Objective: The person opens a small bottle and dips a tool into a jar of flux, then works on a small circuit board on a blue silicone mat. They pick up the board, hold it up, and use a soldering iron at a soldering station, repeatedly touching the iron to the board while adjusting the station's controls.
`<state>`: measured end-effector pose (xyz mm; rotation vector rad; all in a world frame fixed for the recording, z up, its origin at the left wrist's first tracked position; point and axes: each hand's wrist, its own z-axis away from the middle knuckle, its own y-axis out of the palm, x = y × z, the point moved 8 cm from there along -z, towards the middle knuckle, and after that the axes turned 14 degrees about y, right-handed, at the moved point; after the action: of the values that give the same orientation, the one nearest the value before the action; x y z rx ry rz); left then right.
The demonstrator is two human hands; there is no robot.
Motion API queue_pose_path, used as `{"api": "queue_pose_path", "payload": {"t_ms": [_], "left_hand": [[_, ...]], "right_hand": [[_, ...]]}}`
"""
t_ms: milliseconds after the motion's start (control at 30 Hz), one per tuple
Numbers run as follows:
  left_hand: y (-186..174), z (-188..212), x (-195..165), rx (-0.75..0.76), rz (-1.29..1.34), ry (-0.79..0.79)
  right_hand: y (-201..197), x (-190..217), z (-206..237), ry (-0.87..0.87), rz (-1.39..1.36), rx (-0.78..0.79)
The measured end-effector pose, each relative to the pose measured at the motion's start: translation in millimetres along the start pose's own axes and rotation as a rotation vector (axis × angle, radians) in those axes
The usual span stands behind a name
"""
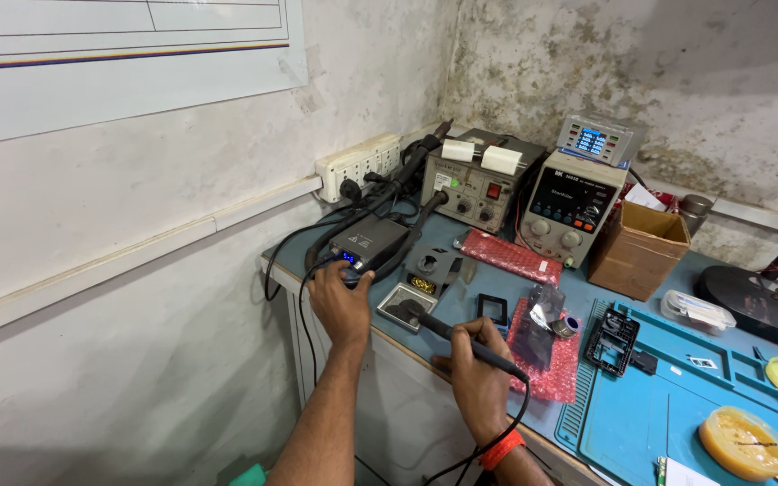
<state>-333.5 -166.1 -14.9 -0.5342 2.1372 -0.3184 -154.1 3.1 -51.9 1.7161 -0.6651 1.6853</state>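
Note:
My left hand [339, 301] reaches to the front of a small dark soldering station [369, 241] with a blue lit display, fingers touching its front panel. My right hand [477, 378] grips a black soldering iron [461, 340] like a pen. The iron's tip rests in a small metal tray with a dark cleaning pad [404, 308]. A black cord runs from the iron's rear past my wrist, which wears an orange band.
A grey hot-air station [474, 184] and a bench power supply [572, 209] stand at the back by a wall socket strip [357, 165]. A cardboard box [638, 247], red bubble wrap [508, 256], a blue work mat [668, 405] with phone parts, and a round yellow tub [746, 441] lie to the right.

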Motion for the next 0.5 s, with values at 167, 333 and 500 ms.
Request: {"api": "queue_pose_path", "payload": {"t_ms": [167,333,500], "left_hand": [[-0.7,-0.3,-0.3,-0.012,0.003,0.0],[-1.8,0.2,-2.3,-0.027,0.009,0.013],[-1.4,0.6,-1.1,-0.018,0.009,0.005]], "right_hand": [[-1.4,-2.1,-1.9,-0.025,0.02,-0.015],[-1.5,2.5,1.7,-0.07,0.013,-0.023],[-2.9,2.4,2.5,0.0,0.086,-0.043]]}}
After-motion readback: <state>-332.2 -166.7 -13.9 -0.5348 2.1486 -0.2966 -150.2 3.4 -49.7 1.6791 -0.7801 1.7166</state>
